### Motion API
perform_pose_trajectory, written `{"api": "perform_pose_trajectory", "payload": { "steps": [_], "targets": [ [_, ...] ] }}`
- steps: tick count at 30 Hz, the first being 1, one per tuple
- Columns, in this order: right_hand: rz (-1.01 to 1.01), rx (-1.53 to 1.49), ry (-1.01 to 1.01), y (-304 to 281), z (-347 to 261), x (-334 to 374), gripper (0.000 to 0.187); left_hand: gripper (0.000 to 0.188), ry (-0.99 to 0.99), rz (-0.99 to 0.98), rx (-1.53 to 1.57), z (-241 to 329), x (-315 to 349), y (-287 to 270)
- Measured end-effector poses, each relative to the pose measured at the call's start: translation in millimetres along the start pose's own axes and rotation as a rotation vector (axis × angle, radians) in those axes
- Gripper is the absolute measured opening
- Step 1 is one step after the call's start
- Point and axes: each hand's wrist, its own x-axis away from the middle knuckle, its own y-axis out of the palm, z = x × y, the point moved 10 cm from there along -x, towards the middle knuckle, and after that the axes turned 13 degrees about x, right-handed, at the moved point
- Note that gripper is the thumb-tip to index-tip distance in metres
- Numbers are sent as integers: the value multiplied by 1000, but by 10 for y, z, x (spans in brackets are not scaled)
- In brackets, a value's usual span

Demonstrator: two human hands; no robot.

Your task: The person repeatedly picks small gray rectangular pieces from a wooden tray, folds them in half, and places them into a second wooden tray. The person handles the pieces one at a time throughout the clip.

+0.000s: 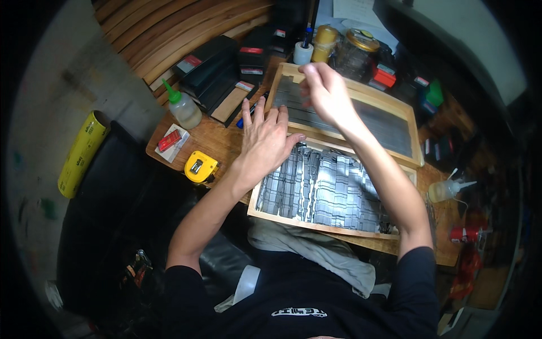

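My left hand (pixel 263 139) lies with its fingers spread at the left edge of the far wooden tray (pixel 390 98). Its thumb reaches toward the near tray's back edge, and nothing shows in its grasp. Above the far tray is my right hand (pixel 329 100), fingers curled in; anything between them is hidden and slightly blurred. Long dark grey metal strips (pixel 389 129) lie in rows in that far tray. Closer to me, the near wooden tray (pixel 307 224) is filled with rows of small, shiny metal pieces (pixel 340 189). My right forearm crosses over both trays.
Left on the wooden table are a yellow tape measure (pixel 201 166), a red small box (pixel 169 140) and a green-tipped squeeze bottle (pixel 184 109). Black boxes (pixel 209 62) and a gold-lidded jar (pixel 359 48) stand behind. Another squeeze bottle (pixel 443 191) sits at right.
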Motion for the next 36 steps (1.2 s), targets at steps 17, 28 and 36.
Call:
{"api": "perform_pose_trajectory", "payload": {
  "steps": [17,28,36],
  "targets": [
    [393,-1270,-915,-2092,-1460,3580,44,72,95,35,-75,118,-71,14],
    [372,-1179,-886,-2193,-1611,3678,48,69,109,55,-6,127,-95,-38],
    [766,-1284,-1015,-2314,-1362,4167,30,73,72,24,-51,196,-102,-64]
  ]
}}
